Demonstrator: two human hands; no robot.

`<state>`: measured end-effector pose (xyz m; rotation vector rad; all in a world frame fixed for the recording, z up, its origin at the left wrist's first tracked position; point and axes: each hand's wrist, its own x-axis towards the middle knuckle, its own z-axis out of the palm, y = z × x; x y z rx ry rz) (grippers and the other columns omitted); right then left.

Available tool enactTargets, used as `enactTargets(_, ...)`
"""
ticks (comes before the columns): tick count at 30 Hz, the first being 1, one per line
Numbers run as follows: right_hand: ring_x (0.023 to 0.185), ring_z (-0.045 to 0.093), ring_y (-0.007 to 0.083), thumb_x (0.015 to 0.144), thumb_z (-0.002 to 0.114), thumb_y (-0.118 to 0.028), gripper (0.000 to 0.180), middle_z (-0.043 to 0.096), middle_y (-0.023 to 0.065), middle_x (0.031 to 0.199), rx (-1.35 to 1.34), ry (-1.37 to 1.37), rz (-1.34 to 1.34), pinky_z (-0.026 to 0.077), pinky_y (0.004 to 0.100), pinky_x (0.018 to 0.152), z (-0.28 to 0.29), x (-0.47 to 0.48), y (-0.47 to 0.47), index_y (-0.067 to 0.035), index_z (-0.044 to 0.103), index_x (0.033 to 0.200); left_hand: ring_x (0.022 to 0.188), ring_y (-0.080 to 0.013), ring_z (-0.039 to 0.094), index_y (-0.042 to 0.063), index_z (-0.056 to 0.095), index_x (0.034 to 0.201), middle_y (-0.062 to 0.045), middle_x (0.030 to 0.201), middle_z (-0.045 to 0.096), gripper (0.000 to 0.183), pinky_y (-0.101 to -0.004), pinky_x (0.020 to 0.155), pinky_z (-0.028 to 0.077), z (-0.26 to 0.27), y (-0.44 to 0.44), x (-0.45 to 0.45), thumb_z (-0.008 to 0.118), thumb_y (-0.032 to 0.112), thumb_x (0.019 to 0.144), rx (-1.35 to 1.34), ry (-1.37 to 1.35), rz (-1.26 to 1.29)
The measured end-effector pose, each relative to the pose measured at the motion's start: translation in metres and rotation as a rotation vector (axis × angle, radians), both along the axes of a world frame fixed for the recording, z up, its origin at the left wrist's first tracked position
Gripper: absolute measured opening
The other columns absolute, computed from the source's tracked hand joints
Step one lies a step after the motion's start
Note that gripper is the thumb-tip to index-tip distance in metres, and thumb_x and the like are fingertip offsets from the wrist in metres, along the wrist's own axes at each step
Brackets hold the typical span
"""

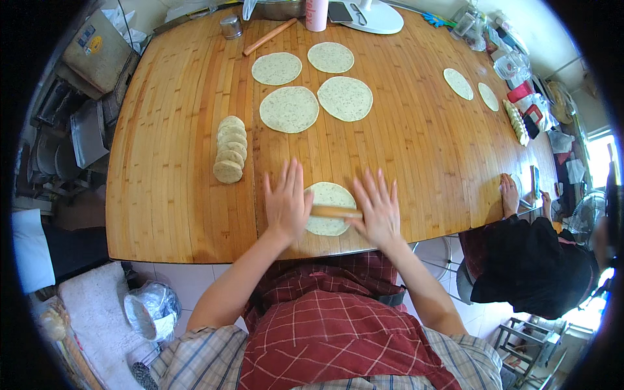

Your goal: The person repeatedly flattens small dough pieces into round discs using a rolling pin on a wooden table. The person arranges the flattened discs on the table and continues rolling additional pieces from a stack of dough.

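A wooden rolling pin [336,211], blurred, lies across a flat round of speckled dough [331,226] near the table's front edge. My left hand [287,204] holds the pin's left end under the palm, fingers stretched forward. On the other end, my right hand [377,209] bears down with its fingers spread, and the palms hide both pin ends. Left of my hands, a leaning row of several thick dough discs [230,148] rests on the wood. Several rolled rounds lie farther back, the nearest being a left round [289,109] and a right round [345,99].
The wooden table [414,146] carries another rolling pin [270,36], a pink bottle [316,14], a phone [340,12] and a glass jar [231,27] at the back. Two dough rounds [458,84] lie far right. A person in black [526,265] sits at the right edge.
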<state>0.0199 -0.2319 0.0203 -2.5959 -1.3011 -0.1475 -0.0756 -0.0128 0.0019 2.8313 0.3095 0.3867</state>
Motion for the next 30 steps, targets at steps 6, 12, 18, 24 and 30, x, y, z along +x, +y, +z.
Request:
enactTargets(6, 0.149, 0.018, 0.0404, 0.086, 0.061, -0.053, 0.088, 0.022, 0.0216, 0.16, 0.095, -0.145, -0.16, 0.018, 0.0596, 0.117, -0.01, 0.071, 0.044, -0.004, 0.031, 0.152, 0.147, -0.0325, 0.027, -0.005, 0.036, 0.146, -0.018, 0.154, 0.037, 0.066, -0.0637, 0.115, 0.02, 0.003, 0.029, 0.073, 0.057, 0.033, 0.095, 0.112, -0.065, 0.152)
enactTargets(12, 0.139, 0.039, 0.043, 0.078, 0.07, -0.05, 0.093, 0.038, 0.03, 0.149, 0.135, 0.134, 0.064, 0.031, 0.0527, 0.114, -0.013, -0.051, -0.03, 0.009, 0.038, 0.143, 0.142, -0.0449, 0.031, -0.013, 0.036, 0.142, -0.034, 0.149, 0.034, 0.076, -0.0561, 0.117, 0.022, 0.004, -0.021, -0.065, 0.068, 0.026, 0.084, -0.185, 0.003, -0.147)
enactTargets(18, 0.147, 0.024, 0.0408, 0.088, 0.06, -0.053, 0.085, 0.029, 0.0259, 0.156, 0.061, -0.091, -0.198, 0.024, 0.0563, 0.116, -0.003, 0.045, 0.035, -0.001, 0.034, 0.15, 0.141, -0.0403, 0.034, -0.005, 0.039, 0.144, -0.023, 0.152, 0.038, 0.069, -0.0548, 0.116, 0.024, 0.011, 0.014, 0.058, 0.06, 0.035, 0.092, -0.001, -0.108, 0.035)
enactTargets(24, 0.145, 0.028, 0.041, 0.085, 0.066, -0.047, 0.085, 0.031, 0.0249, 0.155, 0.129, 0.055, -0.108, 0.024, 0.0574, 0.115, -0.011, 0.001, 0.004, -0.001, 0.034, 0.149, 0.137, -0.0387, 0.04, -0.002, 0.044, 0.141, -0.02, 0.146, 0.046, 0.062, -0.0518, 0.11, 0.034, -0.01, -0.006, 0.021, 0.061, 0.031, 0.092, -0.142, -0.118, -0.127)
enactTargets(30, 0.112, 0.062, 0.0358, 0.076, 0.073, -0.011, 0.039, 0.065, 0.0176, 0.119, 0.206, 0.029, -0.087, 0.051, 0.0432, 0.092, -0.001, -0.064, -0.021, -0.002, 0.063, 0.113, 0.103, -0.0352, 0.061, -0.002, 0.061, 0.113, -0.014, 0.111, 0.065, 0.032, -0.0459, 0.089, 0.047, 0.023, -0.019, 0.039, 0.065, 0.019, 0.089, -0.27, 0.176, -0.077)
